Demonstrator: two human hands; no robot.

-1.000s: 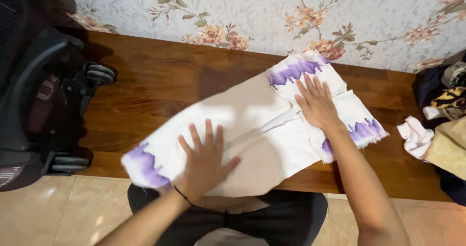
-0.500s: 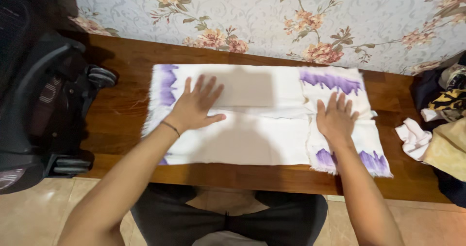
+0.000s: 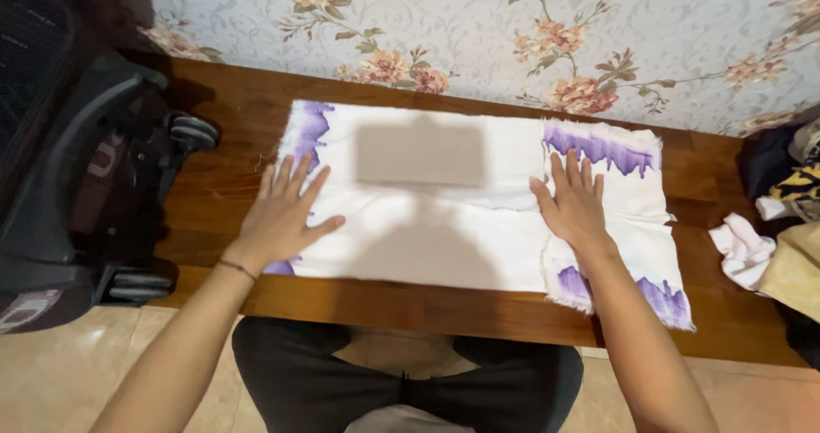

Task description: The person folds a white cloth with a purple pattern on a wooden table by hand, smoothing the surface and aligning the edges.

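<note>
A wall papered in pale grey with pink flower sprays runs behind a long wooden table, whose back edge meets the wall and whose front edge faces the seated person. One black wheeled chair base stands just beside the table's left end, closing that side. At the right end sits one heap of clothes, dark, yellow and white pieces together, touching the table's corner. Bare wood shows as a wide strip on the left, a narrow strip along the front and a band between cloth and heap on the right.

One white cloth with purple-dyed ends lies flat along the middle of the table, spread from left to right. Its far edge lies near the wall; its near right corner, frayed and purple, hangs just over the front edge. A folded flap lies over its right part.

Two hands rest on it, both wide and flat, fingers spread, gripping nothing. The left hand presses the cloth's left edge, its heel partly on bare wood, one thin dark band at the wrist. The right hand presses the right part, on the flap's inner edge. The two are well apart, with plain white cloth between them.
</note>
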